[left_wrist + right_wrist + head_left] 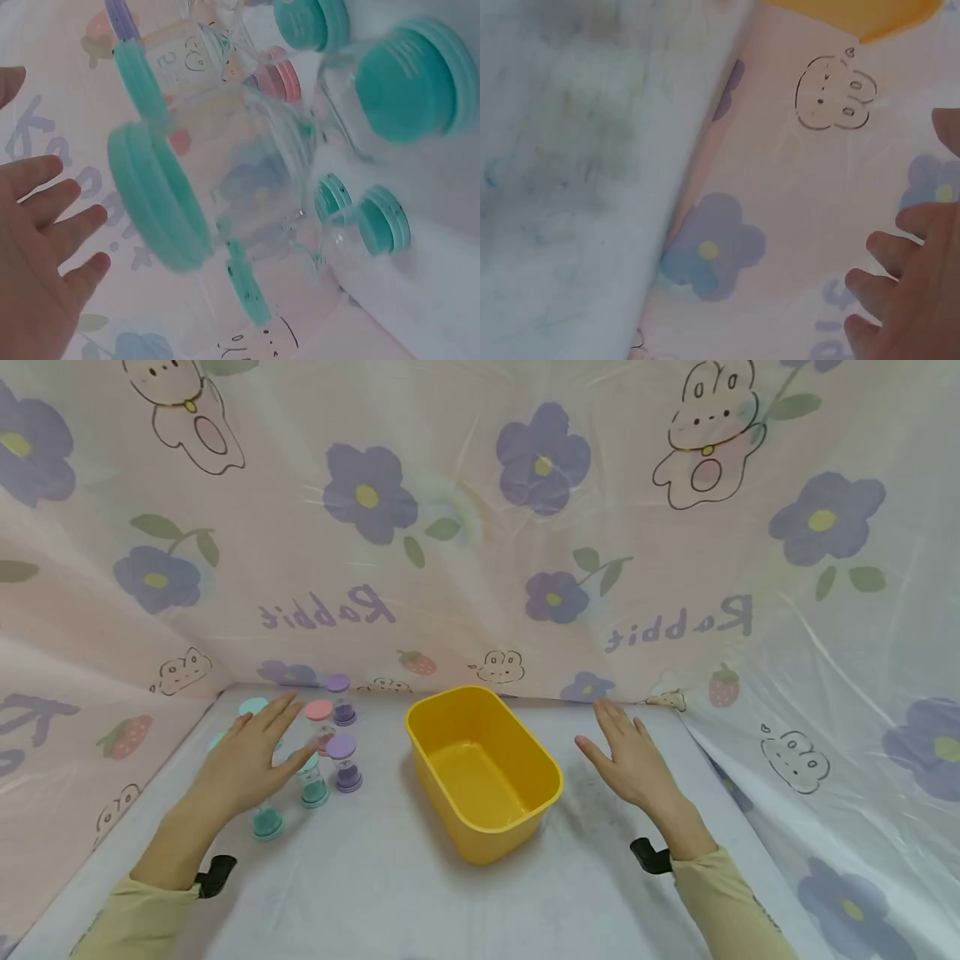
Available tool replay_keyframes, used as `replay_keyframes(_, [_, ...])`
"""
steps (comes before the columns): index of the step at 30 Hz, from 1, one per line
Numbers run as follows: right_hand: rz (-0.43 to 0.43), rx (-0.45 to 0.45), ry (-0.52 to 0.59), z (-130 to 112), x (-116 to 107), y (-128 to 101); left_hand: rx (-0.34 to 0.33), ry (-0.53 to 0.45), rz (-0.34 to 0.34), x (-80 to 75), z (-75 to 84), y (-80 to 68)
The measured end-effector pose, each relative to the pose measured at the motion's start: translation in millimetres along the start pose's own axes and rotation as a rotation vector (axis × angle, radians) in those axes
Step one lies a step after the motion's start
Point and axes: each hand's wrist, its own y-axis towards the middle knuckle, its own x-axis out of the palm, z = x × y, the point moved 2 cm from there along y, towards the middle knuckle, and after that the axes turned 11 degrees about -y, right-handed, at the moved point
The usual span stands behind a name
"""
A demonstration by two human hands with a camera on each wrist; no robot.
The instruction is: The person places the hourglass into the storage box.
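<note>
My left hand (238, 766) is held over a group of small sand timers at the left, fingers spread and nothing gripped. Among them are a purple sand timer (347, 774), a teal sand timer (314, 790), a pink-capped sand timer (320, 712) and a purple one farther back. Part of the group is hidden beneath the hand. In the left wrist view, a clear sand timer with a teal cap (161, 199) looms close beside the fingers. To the right of a yellow bin (498, 842), my right hand (636, 766) hovers over the white table with its fingers extended, holding nothing.
The yellow bin stands mid-table, and its visible inner floor is bare. A printed curtain (465, 560) with flowers and rabbits walls off the back and both sides of the white table (360, 893). Black wrist straps (217, 876) sit near both sleeve cuffs.
</note>
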Motion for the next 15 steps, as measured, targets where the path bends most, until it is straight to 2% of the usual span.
replay_keyframes(7, [0.018,-0.104,0.061,-17.7,-12.3,14.2,0.075,-0.053,0.102,-10.5,-6.4,-10.4])
replay_keyframes(10, [0.0,-0.148,0.068,-24.9,-16.7,19.6,0.112,-0.074,0.14,-13.5,-9.8,-14.8])
replay_keyframes(15, [-0.054,-0.206,0.076,-36.5,-21.3,26.6,0.134,-0.101,0.15,-16.2,-18.5,-22.2])
